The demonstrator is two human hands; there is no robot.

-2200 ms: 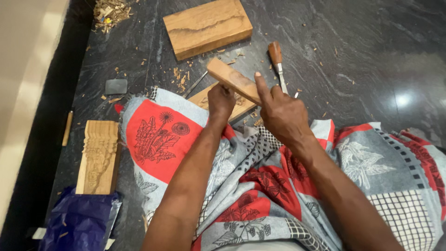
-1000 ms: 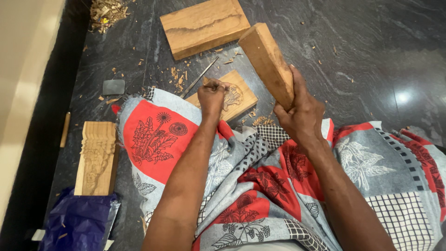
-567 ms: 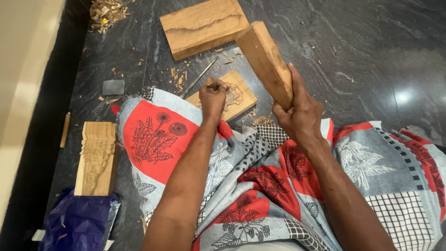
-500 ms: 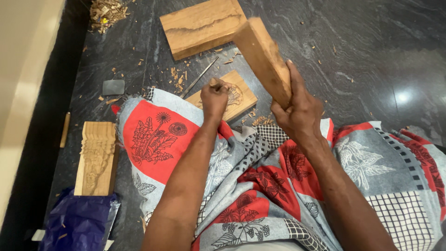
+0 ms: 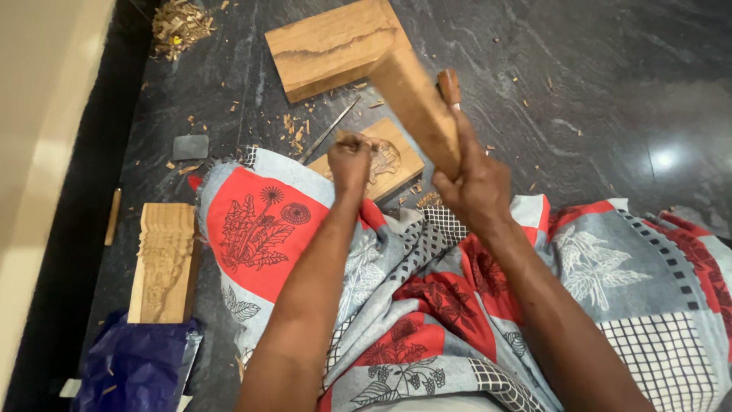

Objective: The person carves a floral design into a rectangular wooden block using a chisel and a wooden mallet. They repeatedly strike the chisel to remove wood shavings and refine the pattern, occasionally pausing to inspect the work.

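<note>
Lowered: wooden mallet block (image 5: 415,107), clenched in right hand (image 5: 476,183) | left hand (image 5: 352,156) gripped chisel (image 5: 329,131) on carved panel (image 5: 389,164), floor-steadied

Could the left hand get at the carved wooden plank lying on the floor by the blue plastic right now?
Probably not straight away: the left hand is gripping a chisel against the small carved block; the carved plank itself lies uncovered.
</note>
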